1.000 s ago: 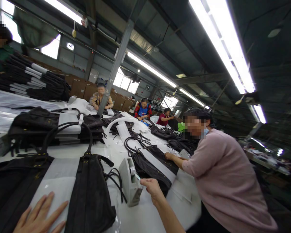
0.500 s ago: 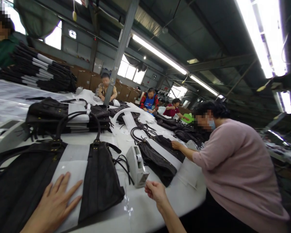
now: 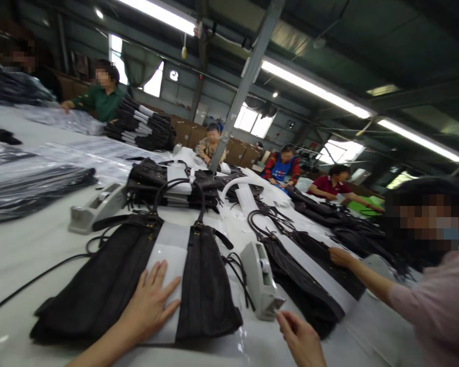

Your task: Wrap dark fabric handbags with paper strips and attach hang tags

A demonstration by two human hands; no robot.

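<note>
My left hand [image 3: 153, 300] lies flat with its fingers spread on a white paper band [image 3: 170, 260]. That band runs down the middle of a black handbag [image 3: 110, 280], which lies on the table with its two handles upright. Past the bag's right side stands a grey tape dispenser [image 3: 260, 280]. My right hand [image 3: 300, 336] is at its cutter end, thumb and forefinger pinched on the tape end, though the clear strip itself is barely visible.
A second tape dispenser [image 3: 95, 206] stands left. Behind are stacked black bags [image 3: 153, 181]. On the right, a co-worker's hand [image 3: 340, 257] touches another banded bag [image 3: 302, 275]. Plastic-wrapped goods [image 3: 34, 188] lie far left. A metal post [image 3: 248, 81] rises beyond, with several people around the table.
The view has swung left, so everything sits further right in it. My left hand still rests on the paper band, and my right hand is still pinched at the dispenser's cutter.
</note>
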